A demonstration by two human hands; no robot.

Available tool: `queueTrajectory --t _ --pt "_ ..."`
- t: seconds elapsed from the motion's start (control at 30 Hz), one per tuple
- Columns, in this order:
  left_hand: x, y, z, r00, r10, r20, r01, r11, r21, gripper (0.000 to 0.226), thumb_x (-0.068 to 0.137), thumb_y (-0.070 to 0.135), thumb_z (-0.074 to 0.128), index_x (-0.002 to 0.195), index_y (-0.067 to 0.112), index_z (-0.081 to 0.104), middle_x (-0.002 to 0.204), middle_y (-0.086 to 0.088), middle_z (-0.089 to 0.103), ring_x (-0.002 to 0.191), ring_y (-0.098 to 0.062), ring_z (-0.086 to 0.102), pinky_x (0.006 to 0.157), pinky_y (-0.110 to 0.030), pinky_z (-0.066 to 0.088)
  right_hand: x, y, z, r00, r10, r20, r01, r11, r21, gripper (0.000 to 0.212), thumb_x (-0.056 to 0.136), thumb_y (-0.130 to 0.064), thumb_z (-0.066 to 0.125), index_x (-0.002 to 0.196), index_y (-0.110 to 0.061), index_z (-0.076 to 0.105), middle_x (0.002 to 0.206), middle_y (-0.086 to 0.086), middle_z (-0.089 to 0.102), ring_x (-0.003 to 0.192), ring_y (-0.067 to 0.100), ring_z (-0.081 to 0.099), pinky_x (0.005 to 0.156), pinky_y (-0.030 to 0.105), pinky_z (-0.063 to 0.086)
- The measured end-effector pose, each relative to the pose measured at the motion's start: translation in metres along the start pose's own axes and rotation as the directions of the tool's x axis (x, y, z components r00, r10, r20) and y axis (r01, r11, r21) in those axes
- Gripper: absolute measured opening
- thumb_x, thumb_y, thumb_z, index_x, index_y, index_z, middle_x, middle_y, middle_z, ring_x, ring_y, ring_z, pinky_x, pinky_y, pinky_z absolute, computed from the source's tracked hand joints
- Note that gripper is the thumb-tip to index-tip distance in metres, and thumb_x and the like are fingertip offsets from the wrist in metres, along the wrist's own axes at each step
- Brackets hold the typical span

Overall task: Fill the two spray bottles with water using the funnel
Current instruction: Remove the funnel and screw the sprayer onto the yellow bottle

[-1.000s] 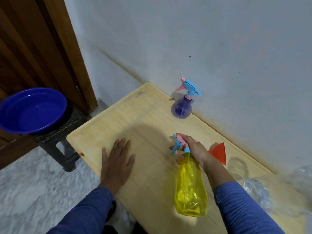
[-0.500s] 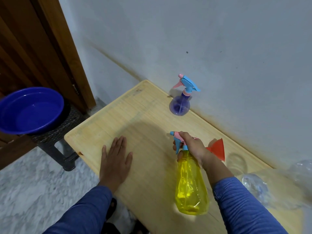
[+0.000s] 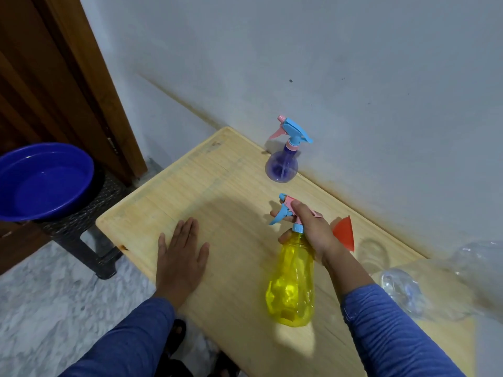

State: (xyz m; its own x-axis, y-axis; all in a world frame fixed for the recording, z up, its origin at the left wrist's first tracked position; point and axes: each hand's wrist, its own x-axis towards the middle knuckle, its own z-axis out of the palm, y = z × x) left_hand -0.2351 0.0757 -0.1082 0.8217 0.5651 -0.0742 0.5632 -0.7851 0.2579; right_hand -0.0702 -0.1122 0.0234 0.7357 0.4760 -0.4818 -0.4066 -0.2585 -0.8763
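Observation:
A yellow spray bottle [image 3: 292,284] with a pink and blue trigger head stands on the wooden table [image 3: 217,191]. My right hand [image 3: 310,227] grips its neck and trigger head. A small purple spray bottle [image 3: 283,165] with a blue and pink head stands by the wall, farther back. An orange-red funnel [image 3: 344,232] lies on the table just behind my right wrist, partly hidden. My left hand [image 3: 181,254] rests flat on the table near its front edge, fingers spread, holding nothing.
A blue basin [image 3: 46,180] holding water sits on a dark woven stool [image 3: 89,224] to the left of the table. Clear plastic bottles [image 3: 402,289] lie on the table's right end. A wooden door frame stands at the left, and a white wall runs behind the table.
My right hand has shifted its grip higher over the yellow bottle's trigger head, and the head has turned slightly. My left hand stays flat on the table.

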Motion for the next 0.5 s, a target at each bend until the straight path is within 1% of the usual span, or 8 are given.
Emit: queueTrajectory --t 0.17,0.23,0.27,0.3,0.33,0.37,0.43,0.5 --pt "0.005 0.005 -0.004 0.999 -0.028 0.043 0.031 0.998 -0.057 0.065 0.093 0.049 0.013 0.149 0.015 0.01 0.157 0.001 0.01 0.145 -0.016 0.001 0.114 -0.047 -0.003 -0.005 -0.009 0.006 0.988 -0.135 -0.075 0.135 0.991 -0.001 0.028 0.095 -0.04 0.045 0.11 -0.023 0.061 0.105 0.002 0.073 0.064 0.022 0.067 0.056 0.027 0.055" --pt "0.009 0.016 -0.008 0.997 0.031 0.066 -0.022 0.989 -0.145 0.07 0.092 0.058 0.013 0.146 0.015 0.022 0.156 0.0 0.018 0.145 -0.018 0.005 0.114 -0.047 0.003 -0.008 -0.015 0.011 0.973 -0.204 -0.113 0.202 0.979 -0.028 0.032 0.094 -0.043 0.046 0.114 -0.023 0.061 0.105 -0.001 0.073 0.061 0.02 0.067 0.057 0.025 0.053" --pt "0.011 0.023 -0.012 0.992 0.11 0.055 -0.093 0.965 -0.247 0.082 0.085 0.07 0.009 0.143 0.016 0.031 0.153 -0.001 0.025 0.144 -0.019 0.01 0.114 -0.045 0.008 -0.01 -0.019 0.014 0.962 -0.24 -0.133 0.237 0.971 -0.041 0.032 0.094 -0.044 0.046 0.115 -0.025 0.061 0.103 -0.002 0.073 0.06 0.019 0.066 0.057 0.023 0.053" --pt "0.012 0.031 -0.015 0.98 0.194 0.054 -0.158 0.908 -0.388 0.096 0.076 0.081 0.005 0.139 0.018 0.039 0.15 -0.001 0.032 0.143 -0.018 0.016 0.114 -0.041 0.014 -0.012 -0.022 0.017 0.948 -0.278 -0.156 0.272 0.96 -0.06 0.029 0.095 -0.044 0.045 0.114 -0.029 0.061 0.101 -0.004 0.073 0.06 0.018 0.067 0.058 0.022 0.053" --pt "0.012 0.04 -0.022 0.962 0.261 0.083 -0.178 0.825 -0.537 0.101 0.068 0.088 0.007 0.136 0.022 0.042 0.148 0.001 0.036 0.141 -0.015 0.022 0.114 -0.035 0.018 -0.015 -0.027 0.02 0.933 -0.314 -0.178 0.305 0.949 -0.075 0.024 0.095 -0.044 0.044 0.11 -0.034 0.061 0.097 -0.006 0.073 0.062 0.017 0.067 0.06 0.022 0.053" --pt "0.011 0.05 -0.029 0.936 0.33 0.123 -0.171 0.731 -0.66 0.098 0.064 0.091 0.016 0.134 0.028 0.042 0.145 0.004 0.039 0.138 -0.01 0.027 0.113 -0.027 0.022 -0.017 -0.031 0.023 0.92 -0.339 -0.197 0.331 0.941 -0.074 0.02 0.095 -0.043 0.044 0.105 -0.04 0.061 0.094 -0.008 0.073 0.064 0.018 0.068 0.062 0.023 0.054" --pt "0.012 0.067 -0.048 0.872 0.459 0.169 -0.184 0.628 -0.756 0.09 0.059 0.091 0.036 0.132 0.039 0.035 0.141 0.012 0.04 0.131 -0.002 0.036 0.105 -0.013 0.025 -0.021 -0.038 0.029 0.903 -0.366 -0.225 0.364 0.93 -0.052 0.016 0.095 -0.042 0.046 0.099 -0.044 0.062 0.094 -0.009 0.072 0.068 0.02 0.069 0.065 0.025 0.054" --pt "0.017 0.079 -0.064 0.813 0.558 0.165 -0.262 0.604 -0.753 0.091 0.058 0.082 0.052 0.135 0.04 0.028 0.136 0.016 0.043 0.123 0.0 0.042 0.096 -0.003 0.028 -0.027 -0.047 0.036 0.888 -0.387 -0.247 0.394 0.919 -0.026 0.016 0.093 -0.041 0.05 0.1 -0.042 0.064 0.097 -0.007 0.072 0.073 0.023 0.071 0.067 0.028 0.054"
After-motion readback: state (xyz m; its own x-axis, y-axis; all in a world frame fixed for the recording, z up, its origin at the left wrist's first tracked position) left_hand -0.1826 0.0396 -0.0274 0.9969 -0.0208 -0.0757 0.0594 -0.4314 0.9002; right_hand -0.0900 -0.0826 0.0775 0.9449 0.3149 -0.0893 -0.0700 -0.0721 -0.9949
